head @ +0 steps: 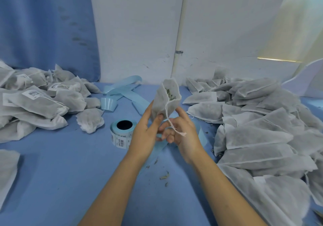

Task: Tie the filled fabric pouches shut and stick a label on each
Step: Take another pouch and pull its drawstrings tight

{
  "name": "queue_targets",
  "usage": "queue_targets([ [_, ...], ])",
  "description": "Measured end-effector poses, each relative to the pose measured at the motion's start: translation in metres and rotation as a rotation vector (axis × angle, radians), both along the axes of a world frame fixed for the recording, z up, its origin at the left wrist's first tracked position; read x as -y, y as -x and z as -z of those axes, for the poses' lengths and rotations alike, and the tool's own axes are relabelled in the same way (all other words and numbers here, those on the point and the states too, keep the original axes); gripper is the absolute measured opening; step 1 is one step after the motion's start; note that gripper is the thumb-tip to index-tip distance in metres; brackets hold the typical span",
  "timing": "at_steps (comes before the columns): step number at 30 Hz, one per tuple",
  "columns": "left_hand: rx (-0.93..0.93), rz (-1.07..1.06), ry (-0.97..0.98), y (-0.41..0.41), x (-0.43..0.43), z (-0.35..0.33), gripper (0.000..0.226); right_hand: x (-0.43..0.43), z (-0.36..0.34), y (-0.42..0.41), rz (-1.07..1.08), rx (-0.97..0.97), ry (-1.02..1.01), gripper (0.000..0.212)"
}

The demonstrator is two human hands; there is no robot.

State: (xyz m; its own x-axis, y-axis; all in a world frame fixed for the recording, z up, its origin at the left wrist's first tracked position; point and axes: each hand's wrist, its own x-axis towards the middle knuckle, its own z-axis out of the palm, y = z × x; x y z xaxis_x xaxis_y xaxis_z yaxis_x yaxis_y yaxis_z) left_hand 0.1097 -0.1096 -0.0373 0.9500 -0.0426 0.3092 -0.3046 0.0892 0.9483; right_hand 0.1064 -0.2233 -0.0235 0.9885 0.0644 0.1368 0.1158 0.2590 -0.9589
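Two bare hands are meeting above the middle of the blue surface point(52, 182). The left hand point(145, 131) is clamped around the lower body of one white fabric pouch point(165, 100), holding it upright in the air. The right hand point(181, 131) is pinching the pouch's thin drawstring point(170, 121), which is hanging loose from the mouth. The mouth is gaping open, showing dried green leaves inside.

The pouch looks light, soft and easily crushed; a grip low on the filled part, with the string pulled away from it, should cinch the neck without spilling.

Just left of the hands, a roll of barcode labels point(121, 133) is standing on the surface. Toward the right edge, a large heap of filled pouches without visible labels point(262, 129) is lying. Toward the far left edge, a pile of tied, labelled pouches point(38, 101) is resting. Near the far edge, pale blue backing strips point(125, 89) are lying loose.
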Motion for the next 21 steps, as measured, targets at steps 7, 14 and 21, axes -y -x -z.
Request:
queue_targets([
  [7, -0.012, -0.157, -0.211, 0.003, -0.006, -0.004, 0.058, 0.000, 0.012, 0.000, 0.023, 0.059, 0.088, 0.034],
  [14, 0.031, -0.303, -0.017, 0.009, -0.002, -0.011, 0.029, -0.005, 0.015, 0.000, 0.117, -0.013, 0.120, 0.059],
  [21, -0.025, -0.342, -0.021, 0.010, 0.001, -0.012, 0.018, -0.001, 0.026, -0.003, 0.145, -0.049, 0.103, 0.058],
])
